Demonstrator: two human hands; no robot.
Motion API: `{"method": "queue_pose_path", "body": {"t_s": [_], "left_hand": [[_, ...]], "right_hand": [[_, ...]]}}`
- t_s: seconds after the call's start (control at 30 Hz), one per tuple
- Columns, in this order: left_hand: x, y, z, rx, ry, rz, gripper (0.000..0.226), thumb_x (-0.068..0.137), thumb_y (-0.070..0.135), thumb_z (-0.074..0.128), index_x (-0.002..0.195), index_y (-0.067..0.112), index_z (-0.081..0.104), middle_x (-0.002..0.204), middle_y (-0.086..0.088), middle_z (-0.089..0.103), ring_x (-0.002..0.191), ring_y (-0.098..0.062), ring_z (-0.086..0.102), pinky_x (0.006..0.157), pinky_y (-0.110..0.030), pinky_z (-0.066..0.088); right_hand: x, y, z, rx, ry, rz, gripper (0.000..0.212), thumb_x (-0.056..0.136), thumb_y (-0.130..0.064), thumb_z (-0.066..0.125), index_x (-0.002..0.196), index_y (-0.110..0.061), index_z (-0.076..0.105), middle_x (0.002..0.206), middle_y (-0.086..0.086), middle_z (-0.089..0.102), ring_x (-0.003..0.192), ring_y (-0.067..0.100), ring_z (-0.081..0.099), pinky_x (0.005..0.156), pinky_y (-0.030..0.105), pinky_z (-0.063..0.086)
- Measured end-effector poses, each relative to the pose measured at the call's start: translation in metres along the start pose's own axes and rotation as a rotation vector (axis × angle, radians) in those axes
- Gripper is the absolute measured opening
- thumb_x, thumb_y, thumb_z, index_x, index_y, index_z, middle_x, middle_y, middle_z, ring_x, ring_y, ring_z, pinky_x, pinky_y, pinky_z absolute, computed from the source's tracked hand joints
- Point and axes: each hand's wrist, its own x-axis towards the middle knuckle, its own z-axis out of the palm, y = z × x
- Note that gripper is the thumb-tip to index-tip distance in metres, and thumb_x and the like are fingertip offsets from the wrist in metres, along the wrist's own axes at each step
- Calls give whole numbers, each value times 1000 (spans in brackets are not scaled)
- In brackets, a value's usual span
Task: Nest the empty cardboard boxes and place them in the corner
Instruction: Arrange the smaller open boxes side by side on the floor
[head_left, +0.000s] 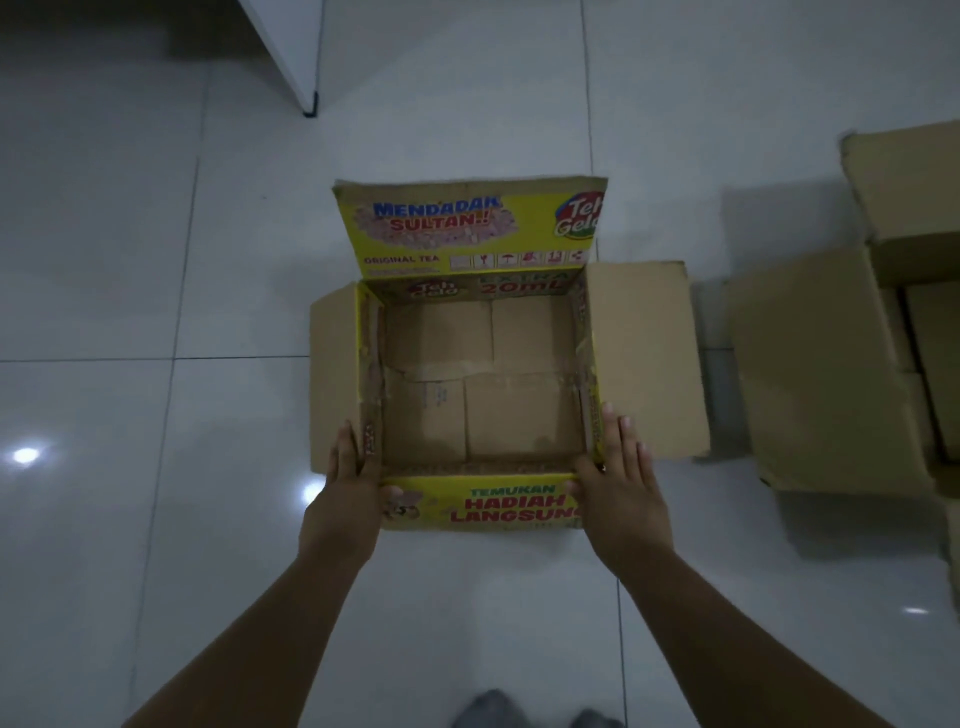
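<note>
Two flat hands, left hand (353, 467) and right hand (621, 467), press straight-fingered against the near corners of the open yellow box (483, 384) at frame centre on the tiled floor (156, 260).

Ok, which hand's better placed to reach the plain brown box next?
Right. The right hand rests on the right wall of the yellow box, nearest the plain brown box on the floor to that side. The left hand is on the opposite wall and would have to cross over.
</note>
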Motion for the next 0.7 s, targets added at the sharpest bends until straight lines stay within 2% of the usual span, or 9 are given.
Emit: {"method": "queue_pose_path", "body": {"t_s": [0.13, 0.23, 0.3, 0.37, 0.43, 0.47, 0.57, 0.63, 0.7], "left_hand": [[-10, -8, -1, 66, -14, 1, 57, 95, 24, 41, 145, 17, 14, 156, -11, -18, 145, -27, 1, 96, -42, 44], [-24, -9, -13, 58, -8, 5, 58, 94, 33, 38, 146, 19, 15, 158, -3, -5, 145, -22, 2, 110, -39, 28], [-39, -7, -24, 105, -8, 9, 59, 95, 34, 35, 146, 20, 10, 159, -2, 2, 145, -21, 3, 115, -35, 19], [-59, 2, -41, 120, -11, -1, 56, 96, 34, 32, 146, 19, 12, 158, -1, 10, 145, -19, 6, 116, -34, 15], [-82, 18, -65, 101, 11, 12, 49, 95, 31, 34, 142, 19, 26, 151, -2, 30, 142, -18, 20, 112, -33, 22], [-94, 29, -80, 80, 32, 28, 44, 94, 30, 36, 137, 19, 35, 144, -3, 41, 136, -19, 30, 107, -33, 28], [-135, 69, -129, -15, 62, 55, 34, 91, 26, 41, 123, 21, 49, 123, -6, 58, 118, -24, 49, 94, -34, 40], [-161, 102, -161, -89, 66, 51, 29, 90, 23, 43, 116, 20, 54, 115, -11, 61, 107, -29, 56, 86, -35, 45], [-180, 138, -188, -146, 99, 92, 23, 90, 22, 42, 106, 16, 58, 107, -14, 64, 98, -32, 59, 77, -35, 48]], "right_hand": [[-11, -4, -1, 28, -48, 5, 33, 97, -36, 28, 124, -22, 42, 141, 7, -36, 129, 27, -36, 114, 40, -11], [-22, -8, -15, -1, -59, 12, 47, 97, -35, 30, 143, -27, 19, 143, 3, -34, 133, 25, -32, 116, 43, -7], [-37, -12, -34, 11, -50, 59, 53, 97, -33, 32, 145, -28, 9, 149, 4, -30, 137, 26, -28, 116, 44, -5], [-56, -13, -57, 48, -56, 117, 54, 98, -31, 30, 146, -28, 5, 153, 6, -26, 140, 27, -24, 117, 43, -3], [-77, -8, -86, 64, -81, 162, 55, 98, -31, 29, 146, -28, 2, 156, 5, -20, 144, 25, -14, 117, 44, -2], [-88, -3, -103, 65, -89, 189, 56, 97, -31, 29, 146, -29, 2, 158, 4, -11, 146, 22, -2, 117, 45, -2], [-126, 16, -161, 74, -42, 288, 54, 95, -30, 33, 145, -29, 12, 152, 0, 30, 133, 16, 38, 117, 47, -2], [-149, 33, -198, 105, -15, 346, 52, 94, -27, 34, 143, -26, 19, 143, 2, 43, 127, 20, 44, 117, 47, 2], [-164, 55, -228, 150, 11, 408, 49, 93, -25, 35, 141, -24, 24, 139, 5, 46, 127, 24, 43, 117, 46, 6]]}}
